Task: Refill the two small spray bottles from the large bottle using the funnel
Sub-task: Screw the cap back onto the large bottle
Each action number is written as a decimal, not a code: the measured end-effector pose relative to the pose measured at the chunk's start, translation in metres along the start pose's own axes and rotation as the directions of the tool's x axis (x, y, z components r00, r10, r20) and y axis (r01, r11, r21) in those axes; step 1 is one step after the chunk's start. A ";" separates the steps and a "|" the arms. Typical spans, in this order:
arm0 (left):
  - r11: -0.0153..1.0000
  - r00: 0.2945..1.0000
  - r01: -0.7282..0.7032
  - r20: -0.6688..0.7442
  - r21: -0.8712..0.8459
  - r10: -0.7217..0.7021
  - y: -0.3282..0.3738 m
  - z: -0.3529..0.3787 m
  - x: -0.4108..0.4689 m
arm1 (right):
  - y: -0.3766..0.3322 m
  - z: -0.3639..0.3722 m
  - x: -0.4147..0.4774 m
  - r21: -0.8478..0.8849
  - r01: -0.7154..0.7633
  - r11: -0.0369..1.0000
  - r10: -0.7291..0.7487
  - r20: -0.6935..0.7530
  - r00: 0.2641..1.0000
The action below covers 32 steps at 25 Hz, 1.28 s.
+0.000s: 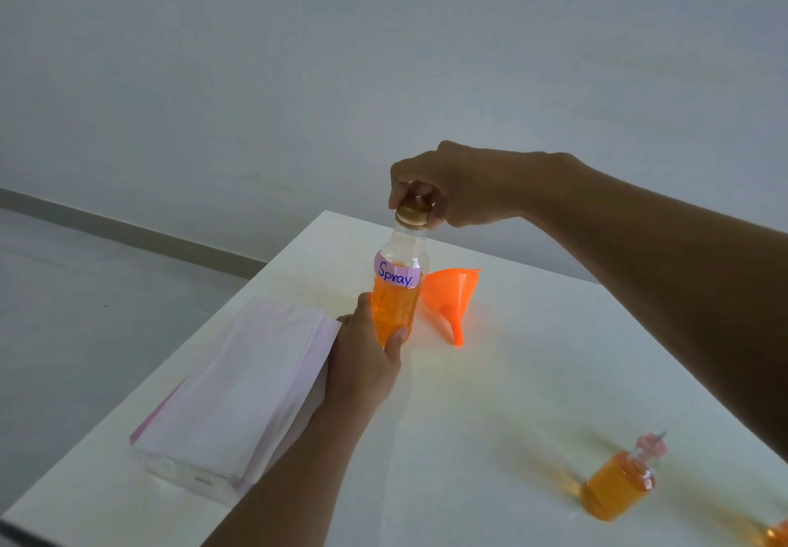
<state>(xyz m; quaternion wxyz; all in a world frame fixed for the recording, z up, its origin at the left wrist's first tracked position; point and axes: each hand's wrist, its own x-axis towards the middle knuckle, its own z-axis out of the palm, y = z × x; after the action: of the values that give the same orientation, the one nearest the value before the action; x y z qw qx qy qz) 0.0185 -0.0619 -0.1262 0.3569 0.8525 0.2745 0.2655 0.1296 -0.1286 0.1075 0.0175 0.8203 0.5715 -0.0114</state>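
The large clear bottle [396, 290], labelled "Spray" and part full of orange liquid, stands upright mid-table. My left hand [366, 359] grips its lower body. My right hand [452, 188] is over its top, fingers curled round the gold cap [411, 210]. An orange funnel [452, 299] lies on its side just right of the bottle. A small spray bottle [618, 482] with orange liquid stands at the lower right. A second small bottle [778, 536] shows only as an orange sliver at the bottom right corner.
A white pack of tissues [239, 380] lies at the left of the white table [511, 397], touching my left wrist. The table's left edge runs diagonally, with grey floor [85, 312] beyond it. A plain wall stands behind.
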 end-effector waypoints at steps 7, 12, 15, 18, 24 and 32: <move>0.999 1.000 -0.006 -0.005 0.047 0.007 0.002 0.000 -0.002 | -0.011 -0.003 0.002 -0.066 -0.126 0.990 0.126 0.003 0.992; 0.998 1.000 -0.006 -0.025 0.058 0.007 0.002 0.004 -0.001 | 0.000 -0.003 -0.004 -0.003 0.004 1.000 -0.004 -0.006 1.000; 0.998 1.000 0.006 -0.027 0.065 -0.004 0.002 0.005 0.002 | 0.000 0.005 0.003 -0.036 -0.013 0.999 0.010 -0.073 0.997; 0.997 1.000 0.019 -0.015 0.079 -0.018 0.002 0.007 0.003 | -0.006 0.009 0.009 -0.105 -0.077 0.991 0.066 -0.101 0.993; 0.997 0.999 0.034 0.013 0.067 -0.035 0.004 0.004 0.004 | -0.001 0.011 0.010 -0.267 -0.074 0.961 0.068 -0.029 0.997; 0.994 0.998 0.054 0.018 0.092 -0.056 0.004 0.006 0.005 | 0.008 0.022 0.010 -0.388 0.056 0.920 -0.059 0.006 0.998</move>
<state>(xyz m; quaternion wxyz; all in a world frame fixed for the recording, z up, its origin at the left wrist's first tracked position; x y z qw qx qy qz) 0.0266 -0.0640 -0.1257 0.3277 0.8626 0.3061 0.2341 0.1404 -0.1225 0.0855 0.1776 0.7835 0.5863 0.1040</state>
